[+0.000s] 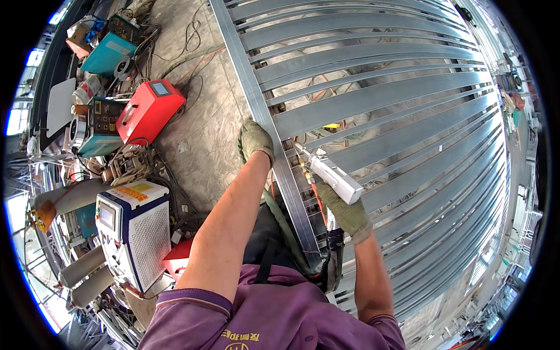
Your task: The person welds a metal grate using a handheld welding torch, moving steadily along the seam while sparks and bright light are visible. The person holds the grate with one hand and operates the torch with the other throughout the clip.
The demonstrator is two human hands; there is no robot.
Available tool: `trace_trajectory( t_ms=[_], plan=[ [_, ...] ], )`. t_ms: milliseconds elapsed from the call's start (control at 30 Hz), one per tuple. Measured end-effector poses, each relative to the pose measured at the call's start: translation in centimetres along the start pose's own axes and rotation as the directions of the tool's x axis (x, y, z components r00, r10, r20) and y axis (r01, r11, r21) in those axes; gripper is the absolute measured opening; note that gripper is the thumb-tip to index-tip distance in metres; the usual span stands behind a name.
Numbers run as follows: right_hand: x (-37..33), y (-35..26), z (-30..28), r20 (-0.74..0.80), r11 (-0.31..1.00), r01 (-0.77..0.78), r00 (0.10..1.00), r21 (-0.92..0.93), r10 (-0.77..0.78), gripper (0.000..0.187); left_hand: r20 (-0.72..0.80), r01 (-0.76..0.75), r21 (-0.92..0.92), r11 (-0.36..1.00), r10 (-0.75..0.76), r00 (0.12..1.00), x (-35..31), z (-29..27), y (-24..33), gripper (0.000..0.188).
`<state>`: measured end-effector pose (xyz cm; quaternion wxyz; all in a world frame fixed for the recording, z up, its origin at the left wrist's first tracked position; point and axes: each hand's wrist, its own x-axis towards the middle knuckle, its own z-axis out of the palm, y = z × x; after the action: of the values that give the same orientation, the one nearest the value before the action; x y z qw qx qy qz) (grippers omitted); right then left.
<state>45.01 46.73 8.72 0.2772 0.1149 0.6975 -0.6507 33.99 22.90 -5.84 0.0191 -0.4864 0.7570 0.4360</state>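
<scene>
Torch (pixel 335 177) in our right hand (pixel 351 216), gloved and wrapped round its handle, points its tip at the slatted frame (pixel 361 100) just inside the edge rail (pixel 248 76). Our left hand (pixel 255 140) rests against that rail; we cannot tell if it grips. A tugged hose (pixel 320 202) could jerk the tip off line.

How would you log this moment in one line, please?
left hand: on frame rail | right hand: holding silver torch | torch tip: near rail

boxy silver torch (pixel 335 177) aslant over a grey slatted metal frame (pixel 373 101)
</scene>
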Motion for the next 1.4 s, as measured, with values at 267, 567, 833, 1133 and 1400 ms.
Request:
trace_trajectory(
  t_ms=[267, 567, 833, 1133, 1400],
  plan=[
    [-2.5, 1.9, -0.4, 0.033, 0.995, 0.048, 0.998, -0.092, -0.045, 0.033, 0.062, 0.106, -0.118, 0.987, -0.099, 0.993, 2.4, 0.5, -2.1, 0.069],
    [-1.7, 3.5, -0.4, 0.125, 0.990, 0.140, 0.982, -0.001, -0.139, 0.030, -0.014, 0.099, 0.120, 0.988, -0.098, 0.995, 1.0, -1.8, 0.3, 0.060],
    [-1.1, 4.5, -0.6, 0.182, 0.987, 0.095, 0.976, 0.126, -0.117, 0.026, -0.056, 0.006, 0.133, 0.991, 0.002, 0.998, 4.6, -1.3, -3.5, 0.049],
    [-0.5, 5.9, -1.1, 0.211, 0.993, 0.092, 0.972, 0.069, -0.105, 0.031, -0.068, -0.091, 0.462, 0.882, 0.138, 0.988, 1.2, -1.1, -1.2, 0.036],
    [-0.5, 6.1, -1.1, 0.193, 0.989, 0.113, 0.973, 0.091, -0.129, 0.033, -0.065, -0.090, 0.459, 0.884, 0.134, 0.989, 2.6, -0.2, -1.5, 0.032]
  ],
)
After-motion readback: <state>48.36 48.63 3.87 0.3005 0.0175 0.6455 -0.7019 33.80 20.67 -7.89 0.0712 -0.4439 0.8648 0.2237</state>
